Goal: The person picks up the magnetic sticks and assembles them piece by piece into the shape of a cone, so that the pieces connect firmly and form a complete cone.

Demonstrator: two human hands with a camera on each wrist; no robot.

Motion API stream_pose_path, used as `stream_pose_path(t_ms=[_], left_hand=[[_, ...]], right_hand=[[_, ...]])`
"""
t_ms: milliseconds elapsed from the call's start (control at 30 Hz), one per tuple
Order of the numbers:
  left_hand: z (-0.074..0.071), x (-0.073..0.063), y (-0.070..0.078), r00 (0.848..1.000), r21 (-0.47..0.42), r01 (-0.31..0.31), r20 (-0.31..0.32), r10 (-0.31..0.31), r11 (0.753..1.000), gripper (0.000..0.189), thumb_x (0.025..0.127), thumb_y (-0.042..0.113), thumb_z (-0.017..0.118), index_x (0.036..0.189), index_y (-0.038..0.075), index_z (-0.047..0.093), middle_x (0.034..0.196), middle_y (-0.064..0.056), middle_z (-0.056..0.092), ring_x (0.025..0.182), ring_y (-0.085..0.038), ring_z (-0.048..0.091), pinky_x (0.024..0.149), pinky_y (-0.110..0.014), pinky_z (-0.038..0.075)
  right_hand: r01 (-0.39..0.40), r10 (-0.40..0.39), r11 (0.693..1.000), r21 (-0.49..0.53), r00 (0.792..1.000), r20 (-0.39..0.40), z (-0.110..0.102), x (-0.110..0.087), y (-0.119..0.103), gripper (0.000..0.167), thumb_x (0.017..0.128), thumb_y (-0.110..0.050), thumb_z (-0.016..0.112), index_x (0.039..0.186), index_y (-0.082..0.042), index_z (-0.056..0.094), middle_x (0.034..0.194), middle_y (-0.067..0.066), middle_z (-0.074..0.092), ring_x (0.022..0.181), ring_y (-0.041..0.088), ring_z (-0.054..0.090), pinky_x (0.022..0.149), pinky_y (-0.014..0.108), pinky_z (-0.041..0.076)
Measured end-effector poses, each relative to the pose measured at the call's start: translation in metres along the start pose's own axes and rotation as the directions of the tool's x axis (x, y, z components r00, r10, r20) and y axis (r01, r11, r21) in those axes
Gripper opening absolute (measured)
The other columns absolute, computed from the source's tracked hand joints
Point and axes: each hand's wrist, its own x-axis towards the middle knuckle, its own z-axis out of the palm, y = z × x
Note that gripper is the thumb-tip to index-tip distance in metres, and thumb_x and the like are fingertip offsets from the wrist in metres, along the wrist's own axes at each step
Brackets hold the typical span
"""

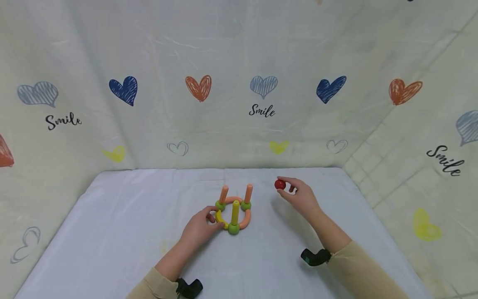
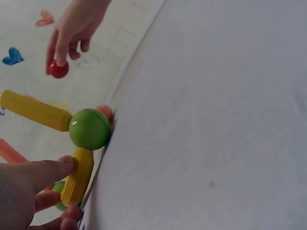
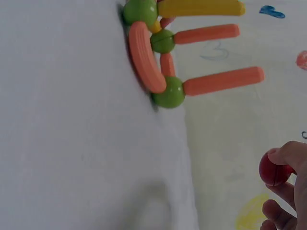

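Note:
A ring of curved rods and green balls lies on the table, with upright rods rising from it. One upright is a yellow rod (image 1: 235, 212); two are orange rods (image 3: 224, 81). A green ball (image 2: 89, 129) joins the yellow upright to a curved yellow rod (image 2: 79, 176). My left hand (image 1: 201, 226) grips that curved yellow rod at the ring's left side, thumb and fingers on either side of it. To the right of the ring and above the table, my right hand (image 1: 300, 196) pinches a red ball (image 1: 279, 184) between thumb and fingertips.
A white cloth covers the table (image 1: 123, 232). Behind it hangs a pale curtain (image 1: 231, 133) printed with hearts and the word Smile. Each wrist carries a small black camera, such as the right wrist camera (image 1: 315, 257).

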Motion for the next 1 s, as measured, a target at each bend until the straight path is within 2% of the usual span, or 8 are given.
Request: stream_pose_path(t_ms=[233, 400, 733, 900, 1000], left_hand=[[0.000, -0.002, 0.000, 1.000, 0.003, 0.008, -0.008, -0.008, 1.000, 0.055, 0.082, 0.038, 0.081, 0.131, 0.022, 0.061, 0.087, 0.003, 0.058, 0.071, -0.018, 0.050, 0.062, -0.033, 0.039], [0.000, -0.002, 0.001, 1.000, 0.003, 0.001, -0.010, -0.001, 1.000, 0.055, 0.082, 0.038, 0.081, 0.131, 0.022, 0.061, 0.087, 0.003, 0.058, 0.071, -0.018, 0.050, 0.062, -0.033, 0.039], [0.001, -0.002, 0.002, 1.000, -0.015, 0.000, -0.012, 0.000, 1.000, 0.053, 0.081, 0.039, 0.081, 0.127, 0.021, 0.062, 0.086, 0.003, 0.058, 0.075, -0.018, 0.052, 0.065, -0.033, 0.041], [0.000, -0.004, 0.003, 1.000, -0.005, -0.003, -0.015, 0.003, 1.000, 0.054, 0.081, 0.037, 0.082, 0.129, 0.021, 0.062, 0.086, 0.003, 0.058, 0.070, -0.018, 0.049, 0.062, -0.032, 0.039], [-0.001, -0.005, 0.003, 1.000, -0.001, -0.014, -0.024, 0.014, 1.000, 0.053, 0.082, 0.038, 0.081, 0.129, 0.021, 0.062, 0.087, 0.004, 0.058, 0.069, -0.017, 0.049, 0.061, -0.032, 0.039]], right_hand=[[0.080, -0.079, 0.994, 0.076, 0.997, -0.016, 0.015, -0.002, -0.039, 0.045, 0.090, -0.024, 0.074, 0.133, -0.020, 0.065, 0.111, 0.005, 0.063, 0.095, 0.029, 0.053, 0.065, 0.033, 0.045], [0.138, -0.138, 0.985, 0.107, 0.990, -0.013, 0.024, -0.001, -0.058, 0.044, 0.090, -0.025, 0.075, 0.133, -0.021, 0.065, 0.112, 0.002, 0.063, 0.095, 0.032, 0.053, 0.067, 0.034, 0.045], [0.178, -0.179, 0.977, 0.115, 0.984, -0.001, 0.036, 0.003, -0.067, 0.044, 0.090, -0.023, 0.075, 0.133, -0.021, 0.065, 0.109, 0.000, 0.063, 0.092, 0.025, 0.052, 0.066, 0.033, 0.044], [0.180, -0.182, 0.975, 0.131, 0.983, 0.006, 0.040, 0.003, -0.070, 0.043, 0.090, -0.022, 0.074, 0.133, -0.020, 0.065, 0.113, 0.000, 0.064, 0.094, 0.031, 0.054, 0.067, 0.034, 0.045], [0.177, -0.178, 0.975, 0.131, 0.984, -0.002, 0.041, 0.003, -0.071, 0.043, 0.090, -0.022, 0.074, 0.132, -0.021, 0.066, 0.116, -0.001, 0.065, 0.094, 0.031, 0.054, 0.067, 0.035, 0.045]])
